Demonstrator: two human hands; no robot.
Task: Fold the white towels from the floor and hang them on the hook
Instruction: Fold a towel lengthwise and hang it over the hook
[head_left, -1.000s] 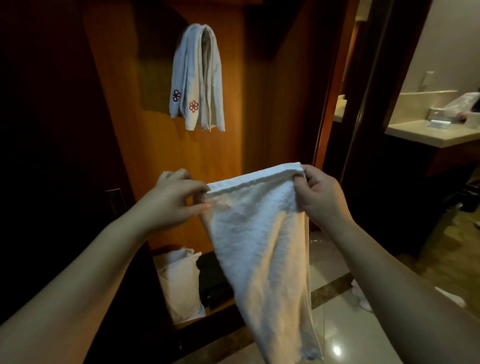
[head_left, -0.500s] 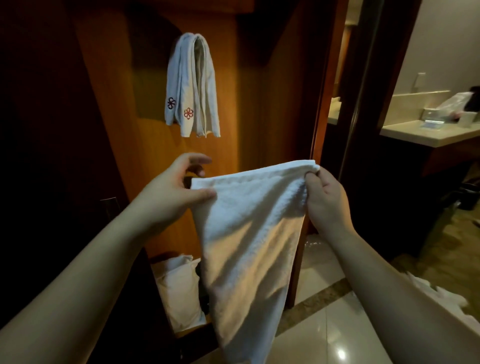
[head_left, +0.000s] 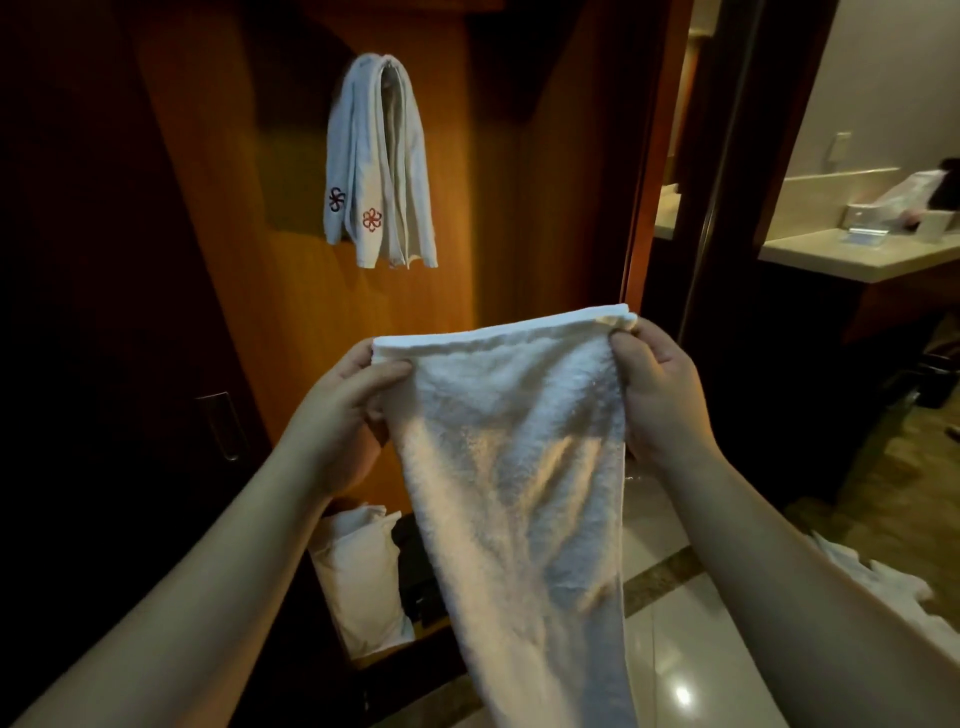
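Note:
I hold a white towel (head_left: 514, 467) up in front of me by its top edge; it hangs down, folded lengthwise. My left hand (head_left: 343, 410) pinches the top left corner and my right hand (head_left: 657, 384) pinches the top right corner. Above, on the wooden panel, several folded white towels (head_left: 379, 161) with small flower emblems hang together; the hook itself is hidden under them. More white towel cloth (head_left: 872, 571) lies on the floor at the right, behind my right forearm.
A white bag or pillow (head_left: 358, 571) sits in the low wooden compartment beside a dark item. A dark cabinet door with a metal handle (head_left: 221, 423) stands at left. A washbasin counter (head_left: 857, 254) is at right. The floor is glossy tile.
My left hand has closed its thumb and fingers on the towel's left corner. The top edge is now stretched wider and straighter, with both hands lower in view.

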